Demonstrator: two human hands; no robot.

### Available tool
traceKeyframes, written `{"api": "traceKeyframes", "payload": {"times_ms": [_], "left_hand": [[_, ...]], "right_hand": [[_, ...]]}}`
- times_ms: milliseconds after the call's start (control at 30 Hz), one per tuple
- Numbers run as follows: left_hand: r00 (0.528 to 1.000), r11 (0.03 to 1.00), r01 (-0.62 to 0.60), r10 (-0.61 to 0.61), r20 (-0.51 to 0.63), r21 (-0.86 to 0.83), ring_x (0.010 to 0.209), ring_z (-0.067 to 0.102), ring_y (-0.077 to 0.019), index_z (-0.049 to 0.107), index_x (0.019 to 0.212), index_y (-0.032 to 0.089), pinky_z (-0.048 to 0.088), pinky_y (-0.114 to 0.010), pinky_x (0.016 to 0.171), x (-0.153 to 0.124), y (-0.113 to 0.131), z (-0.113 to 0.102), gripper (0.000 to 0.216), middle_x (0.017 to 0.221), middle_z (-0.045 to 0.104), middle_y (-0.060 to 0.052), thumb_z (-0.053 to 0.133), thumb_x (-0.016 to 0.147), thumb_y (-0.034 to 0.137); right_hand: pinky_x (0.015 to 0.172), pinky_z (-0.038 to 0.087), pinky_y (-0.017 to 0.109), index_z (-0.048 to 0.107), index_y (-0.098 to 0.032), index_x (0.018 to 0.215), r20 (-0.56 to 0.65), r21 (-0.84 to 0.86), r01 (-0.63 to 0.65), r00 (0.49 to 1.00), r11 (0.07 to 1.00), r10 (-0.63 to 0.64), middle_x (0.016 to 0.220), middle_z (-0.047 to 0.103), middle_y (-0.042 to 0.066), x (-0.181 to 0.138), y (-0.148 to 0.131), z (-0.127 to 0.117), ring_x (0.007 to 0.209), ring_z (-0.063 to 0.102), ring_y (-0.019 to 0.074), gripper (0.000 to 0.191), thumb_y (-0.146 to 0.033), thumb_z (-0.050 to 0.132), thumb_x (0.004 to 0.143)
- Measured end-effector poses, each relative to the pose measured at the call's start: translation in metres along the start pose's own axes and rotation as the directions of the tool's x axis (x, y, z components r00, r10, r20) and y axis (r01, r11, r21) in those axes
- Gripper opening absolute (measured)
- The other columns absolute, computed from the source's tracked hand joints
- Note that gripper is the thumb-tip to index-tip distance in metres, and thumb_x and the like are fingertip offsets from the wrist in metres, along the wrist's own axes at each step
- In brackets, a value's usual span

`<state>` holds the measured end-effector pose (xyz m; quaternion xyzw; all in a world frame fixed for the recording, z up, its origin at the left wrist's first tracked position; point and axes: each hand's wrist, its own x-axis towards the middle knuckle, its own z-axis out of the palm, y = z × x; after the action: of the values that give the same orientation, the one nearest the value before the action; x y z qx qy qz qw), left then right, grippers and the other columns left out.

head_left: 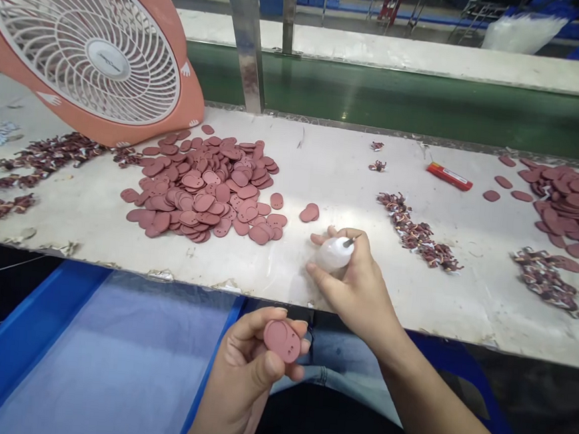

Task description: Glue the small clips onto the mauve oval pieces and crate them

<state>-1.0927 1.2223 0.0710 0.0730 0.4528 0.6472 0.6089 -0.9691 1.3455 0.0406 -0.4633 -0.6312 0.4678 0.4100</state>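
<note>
My left hand, low in front of the bench edge, pinches a reddish-brown oval disc with small holes on one side and a rounded outline on its face. In my right hand is a small white squeeze bottle with a thin dark nozzle, held just over the bench. Just beyond the bottle lie a couple of loose ovals. To the left spreads a large pile of the same oval discs.
A pink-orange fan stands at the back left. Bundles of dark red-brown strands lie to the right, near a red box cutter and another disc pile. Below the bench edge at left is a blue bin. A metal post rises behind.
</note>
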Motion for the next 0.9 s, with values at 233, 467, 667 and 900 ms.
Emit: {"api": "traceKeyframes", "payload": {"times_ms": [233,467,667,900], "left_hand": [[1.0,1.0,-0.021,0.021,-0.017,-0.006,0.066,0.072,-0.0132,0.079,0.084,0.026,0.055,-0.015,0.054,0.001,-0.004,0.002,0.037,0.077,0.079,0.0,0.095,0.052,0.036],[0.995,0.997,-0.072,0.072,-0.067,-0.001,0.061,0.07,-0.011,0.079,0.079,0.027,0.056,-0.015,0.056,0.001,-0.009,0.012,0.037,0.077,0.079,0.001,0.097,0.046,0.031],[0.977,0.985,-0.168,0.173,-0.122,0.051,0.064,0.073,-0.012,0.078,0.074,0.029,0.058,-0.015,0.062,-0.002,-0.014,0.019,0.037,0.073,0.079,0.004,0.097,0.042,0.035],[0.919,0.913,-0.389,0.375,0.12,0.128,0.073,0.076,-0.0141,0.079,0.086,0.038,0.059,-0.013,0.064,0.008,-0.019,-0.005,0.029,0.087,0.081,0.005,0.091,0.06,0.032]], "right_hand": [[0.115,0.029,0.061,0.038,-0.026,0.13,-0.13,-0.243,0.214,0.959,0.946,-0.25,0.141,0.049,0.011,-0.031,-0.005,-0.016,0.14,0.039,0.0346,0.062,-0.032,0.075,0.08],[0.112,0.036,0.041,0.043,-0.022,0.117,-0.058,-0.135,0.687,0.714,0.714,-0.698,0.122,0.071,0.006,-0.093,-0.005,-0.007,0.13,0.053,0.0238,0.021,-0.03,0.052,0.1],[0.104,0.042,0.027,0.041,-0.026,0.094,-0.025,-0.186,0.625,0.768,0.758,-0.64,0.11,0.076,0.0,-0.099,-0.006,-0.004,0.117,0.062,0.0135,0.016,-0.038,0.045,0.103],[0.064,0.042,0.026,0.05,-0.029,0.094,-0.043,0.402,0.27,0.96,0.875,-0.276,0.068,0.059,-0.005,-0.105,-0.01,-0.004,0.064,0.051,0.0139,0.009,-0.036,0.054,0.098]]}}
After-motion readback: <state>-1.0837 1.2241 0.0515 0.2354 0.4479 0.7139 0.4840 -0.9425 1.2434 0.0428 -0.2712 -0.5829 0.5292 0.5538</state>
